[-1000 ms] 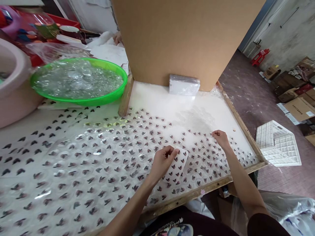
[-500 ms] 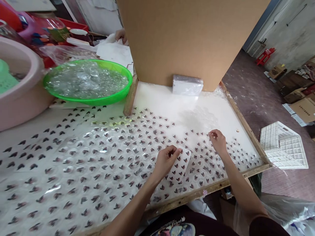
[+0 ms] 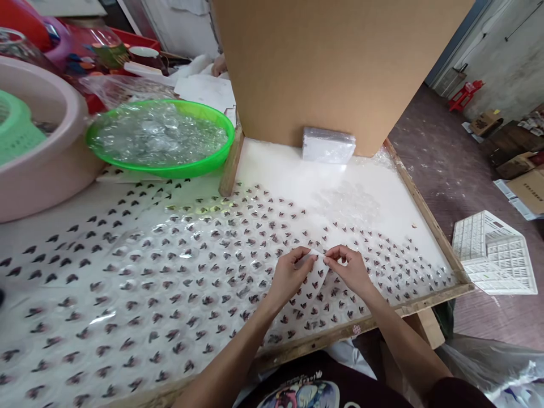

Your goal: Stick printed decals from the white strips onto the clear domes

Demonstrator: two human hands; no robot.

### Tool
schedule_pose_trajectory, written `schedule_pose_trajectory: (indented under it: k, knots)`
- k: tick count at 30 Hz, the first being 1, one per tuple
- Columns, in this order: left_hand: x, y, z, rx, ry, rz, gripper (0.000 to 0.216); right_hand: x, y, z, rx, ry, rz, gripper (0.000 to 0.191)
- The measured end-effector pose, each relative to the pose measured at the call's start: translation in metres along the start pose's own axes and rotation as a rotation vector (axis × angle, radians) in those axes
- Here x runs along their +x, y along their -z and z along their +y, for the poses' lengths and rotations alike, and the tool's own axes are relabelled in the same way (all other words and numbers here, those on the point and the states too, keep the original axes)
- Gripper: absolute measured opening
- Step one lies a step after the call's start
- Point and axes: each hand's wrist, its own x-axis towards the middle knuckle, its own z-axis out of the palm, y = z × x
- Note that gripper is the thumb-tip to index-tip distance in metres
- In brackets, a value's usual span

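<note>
My left hand (image 3: 289,277) holds a small white sticker sheet (image 3: 313,284) printed with rows of dark winged motifs, pinched between thumb and fingers near its top edge. At the sheet's upper right corner, the thumb and index finger of my right hand (image 3: 352,272) are pressed together. Whether a single sticker is between them is too small to see. Beneath both hands, the white tabletop (image 3: 280,164) is covered with many clear round plastic pieces (image 3: 221,328), most showing one dark motif.
A green basin (image 3: 191,165) of clear plastic pieces and a pink tub (image 3: 51,187) stand left. A cardboard panel (image 3: 340,68) rises behind a wrapped stack (image 3: 328,145). Wooden strips (image 3: 429,212) edge the table. A white crate (image 3: 495,252) is on the floor at right.
My right hand has moved left from above the plastic pieces to the corner of the sticker sheet. My left hand keeps hold of the sheet. The view has shifted slightly.
</note>
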Motion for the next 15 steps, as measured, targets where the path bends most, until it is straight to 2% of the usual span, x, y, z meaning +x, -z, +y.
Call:
schedule_pose_trajectory:
  k: [6,10,12,15]
  knots:
    - [0.000,-0.001,0.000,-0.010,0.049,0.055,0.034,-0.007,-0.002,-0.001,-0.076,0.119,0.084,0.012]
    - [0.000,-0.003,0.000,0.003,0.035,0.070,0.036,-0.003,-0.002,-0.001,0.032,0.039,0.229,0.014]
    - [-0.001,-0.004,-0.002,0.011,0.024,0.061,0.037,0.002,-0.006,-0.002,0.086,0.011,0.193,0.021]
    - [0.000,-0.004,-0.004,0.031,0.003,0.062,0.038,0.007,-0.014,-0.004,0.173,-0.014,0.027,0.043]
